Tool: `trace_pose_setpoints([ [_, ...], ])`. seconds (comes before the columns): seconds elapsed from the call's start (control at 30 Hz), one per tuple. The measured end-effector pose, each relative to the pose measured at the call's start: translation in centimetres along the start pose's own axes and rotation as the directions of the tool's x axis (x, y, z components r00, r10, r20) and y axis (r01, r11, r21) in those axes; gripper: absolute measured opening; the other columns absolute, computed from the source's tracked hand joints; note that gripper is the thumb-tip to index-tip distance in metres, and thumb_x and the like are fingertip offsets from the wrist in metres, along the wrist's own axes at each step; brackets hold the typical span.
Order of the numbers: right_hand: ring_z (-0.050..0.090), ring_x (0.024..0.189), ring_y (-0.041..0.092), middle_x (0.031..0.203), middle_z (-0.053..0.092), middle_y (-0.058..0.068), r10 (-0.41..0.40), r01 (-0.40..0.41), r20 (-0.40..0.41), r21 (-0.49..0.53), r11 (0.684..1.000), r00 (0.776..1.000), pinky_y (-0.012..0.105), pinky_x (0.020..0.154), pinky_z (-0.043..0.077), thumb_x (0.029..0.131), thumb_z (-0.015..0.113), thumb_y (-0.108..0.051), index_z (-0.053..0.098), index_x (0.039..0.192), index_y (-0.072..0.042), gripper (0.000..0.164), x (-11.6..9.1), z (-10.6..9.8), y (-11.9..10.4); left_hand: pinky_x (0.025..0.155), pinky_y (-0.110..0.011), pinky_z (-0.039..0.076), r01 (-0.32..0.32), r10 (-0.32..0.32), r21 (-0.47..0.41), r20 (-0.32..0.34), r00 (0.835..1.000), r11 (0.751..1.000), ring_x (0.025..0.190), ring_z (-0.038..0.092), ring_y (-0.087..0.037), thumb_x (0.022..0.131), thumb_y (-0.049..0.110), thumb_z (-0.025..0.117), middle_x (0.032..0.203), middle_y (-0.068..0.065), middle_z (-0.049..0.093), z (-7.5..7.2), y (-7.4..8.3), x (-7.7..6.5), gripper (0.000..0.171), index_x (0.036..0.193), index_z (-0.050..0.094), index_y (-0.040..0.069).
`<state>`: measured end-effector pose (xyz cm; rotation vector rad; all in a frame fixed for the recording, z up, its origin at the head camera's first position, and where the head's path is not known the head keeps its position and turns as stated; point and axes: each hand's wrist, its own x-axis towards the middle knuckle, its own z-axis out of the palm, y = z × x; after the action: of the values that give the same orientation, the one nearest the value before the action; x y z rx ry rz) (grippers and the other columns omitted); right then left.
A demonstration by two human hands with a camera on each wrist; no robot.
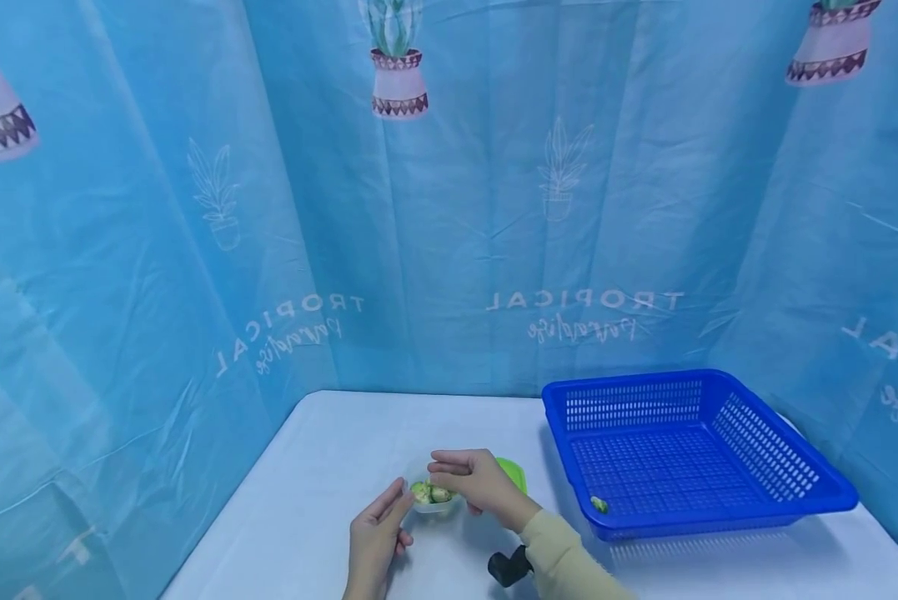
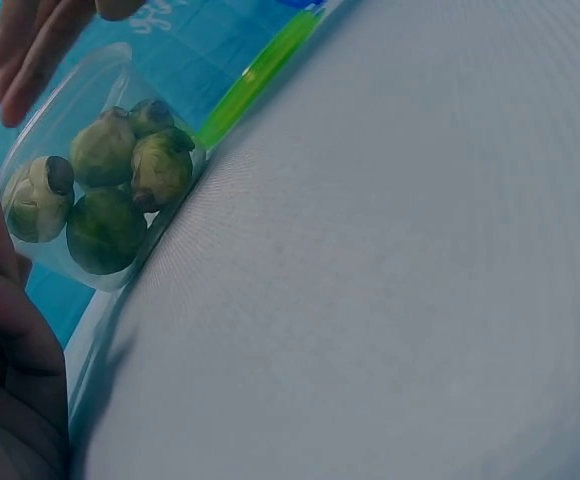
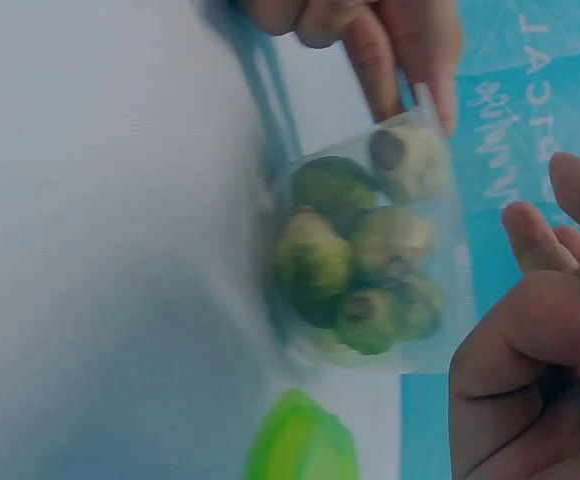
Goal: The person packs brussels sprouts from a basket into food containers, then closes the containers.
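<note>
A small clear plastic container [image 2: 60, 110] stands on the table, holding several Brussels sprouts [image 3: 315, 262]. My left hand [image 1: 376, 533] pinches its rim at the near left corner. In the right wrist view, the fingers of that hand [image 3: 370, 50] sit on either side of the container wall. Above the container's right side is my right hand [image 1: 486, 487], its fingers extended and nothing visible in them. A bright green lid [image 1: 512, 473] lies on the table just beyond the right hand, partly hidden by it.
A large blue plastic basket [image 1: 689, 521] stands to the right, with one Brussels sprout [image 1: 599, 504] in its near left corner. A black object [image 1: 509, 568] shows by the right sleeve. White cloth [image 1: 291, 517] covers the table; blue printed curtains [image 1: 456, 250] surround it.
</note>
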<state>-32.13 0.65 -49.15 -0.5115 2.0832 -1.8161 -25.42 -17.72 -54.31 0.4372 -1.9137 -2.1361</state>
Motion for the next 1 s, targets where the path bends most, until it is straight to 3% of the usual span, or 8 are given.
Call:
trace_pose_setpoints([
  [0.37,0.05,0.051,0.013,0.109,0.078,0.003,-0.022,0.023,0.006,-0.046,0.999,1.0,0.021,0.045,0.038,0.097,0.081,-0.031,0.077,0.127,-0.009,0.037,-2.2,-0.9,-3.5,0.042,-0.02,0.046,0.008,-0.007,0.02,-0.023,1.0,1.0,0.048,0.058,-0.012,0.091,0.034,0.087,0.124,-0.022,0.072,0.2,0.0,-0.1,0.067,0.143,0.061,-0.001],
  [0.7,0.054,0.055,0.013,0.108,0.078,0.004,-0.085,0.087,0.024,-0.084,0.993,0.996,0.023,0.047,0.041,0.098,0.079,-0.033,0.077,0.125,-0.009,0.036,-3.6,-2.6,-5.3,0.042,-0.02,0.046,0.006,-0.006,0.007,-0.007,1.0,1.0,0.048,0.059,-0.012,0.093,0.032,0.085,0.131,-0.023,0.068,0.1,-0.1,0.2,0.065,0.144,0.06,-0.001],
  [1.0,0.058,0.059,0.014,0.112,0.078,0.004,-0.102,0.105,0.03,-0.113,0.988,0.994,0.023,0.051,0.044,0.1,0.077,-0.032,0.075,0.129,-0.007,0.039,-4.4,-4.2,-6.6,0.042,-0.021,0.047,0.013,-0.013,-0.001,-0.018,1.0,1.0,0.048,0.059,-0.013,0.091,0.034,0.087,0.125,-0.02,0.072,0.0,-0.2,0.3,0.066,0.143,0.063,-0.001],
])
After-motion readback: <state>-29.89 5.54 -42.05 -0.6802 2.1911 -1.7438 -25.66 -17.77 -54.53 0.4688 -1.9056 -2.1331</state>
